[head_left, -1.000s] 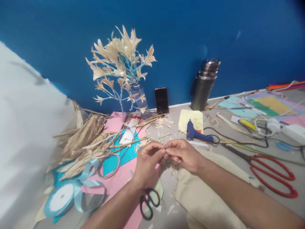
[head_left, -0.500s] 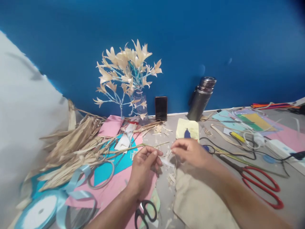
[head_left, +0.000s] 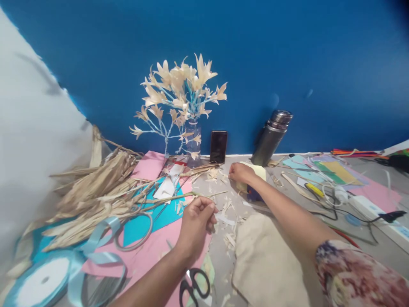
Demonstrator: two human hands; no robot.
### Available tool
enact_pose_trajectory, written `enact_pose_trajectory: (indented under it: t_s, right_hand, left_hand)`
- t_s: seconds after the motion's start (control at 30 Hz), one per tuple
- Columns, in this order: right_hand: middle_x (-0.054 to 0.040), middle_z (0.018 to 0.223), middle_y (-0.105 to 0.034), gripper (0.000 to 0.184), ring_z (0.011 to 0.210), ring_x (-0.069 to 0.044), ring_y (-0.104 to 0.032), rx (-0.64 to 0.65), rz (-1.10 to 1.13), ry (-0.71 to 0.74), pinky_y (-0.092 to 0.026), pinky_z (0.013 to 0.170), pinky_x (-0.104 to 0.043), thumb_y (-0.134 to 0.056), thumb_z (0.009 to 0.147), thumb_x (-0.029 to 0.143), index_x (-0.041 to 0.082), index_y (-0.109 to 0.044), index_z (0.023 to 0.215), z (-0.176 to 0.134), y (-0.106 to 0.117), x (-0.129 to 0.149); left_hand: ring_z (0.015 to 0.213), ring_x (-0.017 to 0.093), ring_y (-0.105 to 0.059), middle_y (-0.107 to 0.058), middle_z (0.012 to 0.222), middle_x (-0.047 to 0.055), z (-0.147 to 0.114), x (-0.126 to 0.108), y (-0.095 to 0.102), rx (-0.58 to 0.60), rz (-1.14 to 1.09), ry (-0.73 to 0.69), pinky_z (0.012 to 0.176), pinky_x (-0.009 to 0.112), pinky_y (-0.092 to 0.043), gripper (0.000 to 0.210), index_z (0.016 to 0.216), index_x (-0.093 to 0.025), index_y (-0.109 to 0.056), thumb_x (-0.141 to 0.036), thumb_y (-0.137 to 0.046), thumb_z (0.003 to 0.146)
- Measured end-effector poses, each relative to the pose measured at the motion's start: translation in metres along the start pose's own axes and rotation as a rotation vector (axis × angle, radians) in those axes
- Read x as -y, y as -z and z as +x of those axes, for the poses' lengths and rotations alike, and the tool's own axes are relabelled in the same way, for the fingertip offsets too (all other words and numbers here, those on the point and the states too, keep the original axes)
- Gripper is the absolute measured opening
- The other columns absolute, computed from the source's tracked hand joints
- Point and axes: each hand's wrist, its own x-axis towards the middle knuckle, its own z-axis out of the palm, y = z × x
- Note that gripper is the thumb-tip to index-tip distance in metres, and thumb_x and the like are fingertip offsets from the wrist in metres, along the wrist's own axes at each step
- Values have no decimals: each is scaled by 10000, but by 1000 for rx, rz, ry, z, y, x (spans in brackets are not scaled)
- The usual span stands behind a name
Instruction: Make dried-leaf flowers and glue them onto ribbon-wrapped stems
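Note:
My left hand (head_left: 198,219) is closed in a pinch above the pink paper (head_left: 153,256); whatever thin thing it may hold is too small to make out. Stretched out further back, my right hand (head_left: 242,174) has its fingertips drawn together at the left edge of a pale yellow sheet (head_left: 259,171). What is between those fingertips, if anything, does not show. The right forearm partly covers a dark blue item (head_left: 254,194) on that sheet. Pale husk shavings (head_left: 226,209) lie between the hands. Black-handled scissors (head_left: 194,285) rest beside my left forearm.
Cream husk flowers (head_left: 182,85) stand in a clear bottle (head_left: 193,143) by the blue wall. Nearby are a phone (head_left: 219,146) and a tilted flask (head_left: 271,138). Dry husks (head_left: 96,183) and a ribbon roll (head_left: 41,277) lie left, a beige cloth (head_left: 268,260) in front, a power strip (head_left: 380,213) right.
My right hand has moved away from the left hand, back to the yellow sheet's edge. My left hand stays nearly in place, still pinched. The view has shifted slightly.

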Motion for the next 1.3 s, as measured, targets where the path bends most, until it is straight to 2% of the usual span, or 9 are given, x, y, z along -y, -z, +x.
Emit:
enact_pose_trajectory:
  t_s: [0.17, 0.33, 0.4, 0.53, 0.67, 0.9, 1.03, 1.2, 1.3]
  right_hand:
    - [-75, 902, -759, 224, 771, -175, -662, 37, 23, 57, -436, 671, -230, -658, 728, 94, 149, -738, 930, 8, 4, 0]
    - [-93, 1005, -740, 236, 923, -207, -652, -102, 32, 177, -455, 802, -262, -565, 840, 125, 156, -736, 999, -19, 20, -1]
    - [-89, 1037, -718, 224, 947, -209, -643, -210, 57, 262, -463, 839, -280, -543, 887, 166, 182, -731, 1008, -46, 23, 3]
    - [-88, 972, -699, 221, 814, -189, -647, -706, 208, 610, -504, 747, -297, -539, 929, 184, 216, -752, 979, -108, 16, 17]
    - [-80, 919, -716, 251, 818, -192, -642, -809, 122, 737, -507, 709, -298, -555, 916, 154, 257, -783, 926, -142, 6, 27]
    - [-60, 906, -735, 273, 720, -167, -591, -798, 65, 803, -469, 669, -291, -575, 905, 122, 289, -783, 964, -150, -5, 28]
    - [-79, 903, -710, 167, 772, -191, -615, -747, 396, 619, -492, 717, -316, -598, 904, 198, 241, -752, 953, -158, -1, 38]
    - [-37, 771, -679, 210, 662, -167, -582, -136, 1063, 294, -467, 616, -284, -729, 804, 392, 189, -699, 852, -165, -1, 49]
    - [-10, 688, -637, 262, 593, -134, -525, -77, 1290, 182, -411, 553, -260, -786, 738, 421, 183, -691, 791, -163, -10, 48]
  left_hand:
    - [411, 76, -459, -573, 532, -28, 4, 2, 2, -3, 10, -21, 421, 192, -353, 209, 753, -167, -586, -346, -686, 793]
    - [427, 78, -474, -601, 557, -19, 8, 2, 5, -18, -24, -33, 415, 186, -360, 204, 771, -164, -592, -333, -707, 779]
    - [426, 78, -479, -621, 584, -16, 7, -1, 6, 19, -112, 8, 406, 185, -362, 216, 777, -168, -582, -315, -739, 753]
    - [410, 85, -488, -630, 632, -17, 1, -9, 3, 136, -297, 121, 374, 192, -362, 253, 800, -177, -578, -302, -785, 727]
    - [525, 87, -566, -692, 806, 42, -7, -16, -2, 182, -376, 124, 430, 186, -411, 252, 767, -155, -600, -243, -823, 687]
    - [549, 95, -560, -619, 618, 1, -13, -23, -8, 146, -283, 1, 481, 181, -416, 235, 718, -148, -623, -223, -838, 657]
    - [487, 79, -508, -605, 559, -11, -13, -26, -6, 84, -148, -102, 495, 192, -401, 211, 703, -149, -622, -241, -811, 685]
    - [520, 89, -505, -608, 591, -13, -19, -28, -9, -18, 9, -282, 518, 211, -400, 174, 671, -151, -648, -236, -798, 687]
    - [564, 100, -527, -645, 662, 7, -20, -25, -12, -50, 39, -306, 534, 217, -414, 141, 676, -151, -669, -219, -792, 681]
